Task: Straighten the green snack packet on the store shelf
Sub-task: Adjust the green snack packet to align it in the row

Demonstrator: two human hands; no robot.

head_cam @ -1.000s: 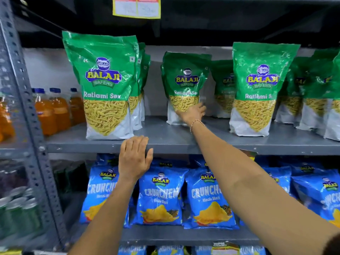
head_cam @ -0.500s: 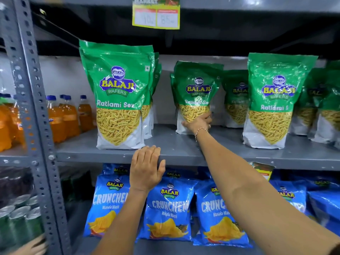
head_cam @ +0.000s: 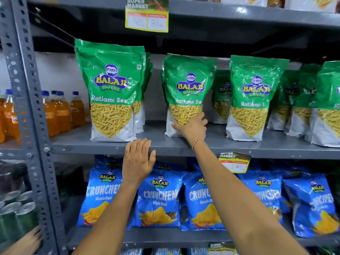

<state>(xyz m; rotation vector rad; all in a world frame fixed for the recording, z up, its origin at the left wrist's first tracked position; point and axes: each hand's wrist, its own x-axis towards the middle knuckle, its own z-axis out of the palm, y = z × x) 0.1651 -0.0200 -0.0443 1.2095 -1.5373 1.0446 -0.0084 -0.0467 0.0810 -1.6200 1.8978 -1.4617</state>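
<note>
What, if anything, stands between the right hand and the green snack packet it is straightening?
Nothing visible: the right hand already rests on the lower front of the green Ratlami Sev snack packet, which stands on the grey metal shelf.

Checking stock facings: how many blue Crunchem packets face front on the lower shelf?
5 front-facing blue Crunchem packets: far left, beside the left forearm, centre, partly behind the right arm, right of that arm, far right. More sit partly hidden behind them.

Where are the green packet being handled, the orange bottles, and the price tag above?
green packet [head_cam: 189, 85], head view, logo.
orange bottles [head_cam: 62, 115], head view, one bottle's body.
price tag [head_cam: 147, 17], head view, centre.
</note>
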